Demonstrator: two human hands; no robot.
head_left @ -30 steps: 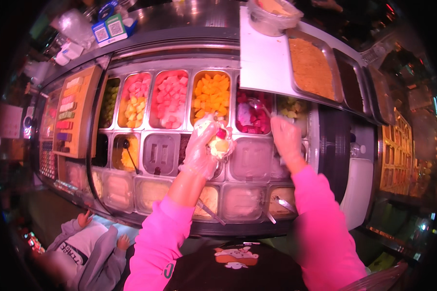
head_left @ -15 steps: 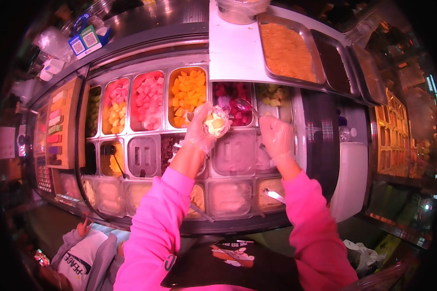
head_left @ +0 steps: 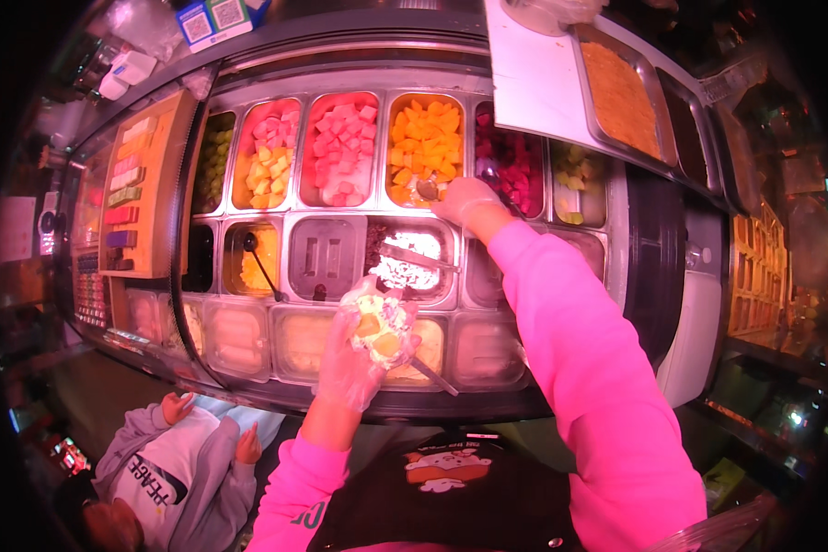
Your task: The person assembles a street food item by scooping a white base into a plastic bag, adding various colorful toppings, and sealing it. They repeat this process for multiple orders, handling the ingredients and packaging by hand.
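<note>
My left hand (head_left: 345,363), in a clear plastic glove, cups a round, cream-covered portion (head_left: 385,313) with orange-yellow fruit chunks on it. What lies under the cream is hidden by my fingers. My gloved right hand (head_left: 469,201) is closed at the near right corner of the tub of orange diced fruit (head_left: 425,133). It grips a metal spoon (head_left: 427,189), whose bowl rests among the fruit near the tub's front edge. Beside that stand a tub of pink cubes (head_left: 342,138) and a tub of dark red cubes (head_left: 522,175), the latter partly behind my hand.
A tub of white and dark bits (head_left: 419,262) holds a metal utensil. Lidded tubs (head_left: 327,256) line the nearer rows. A white board (head_left: 534,78) and a tray of orange-brown crumbs (head_left: 621,97) overhang the back right. Another person (head_left: 179,469) is at the lower left.
My right hand has moved left with the spoon, from the dark red cubes to the orange fruit. The left hand has come nearer to me with the creamy portion. The view has shifted.
</note>
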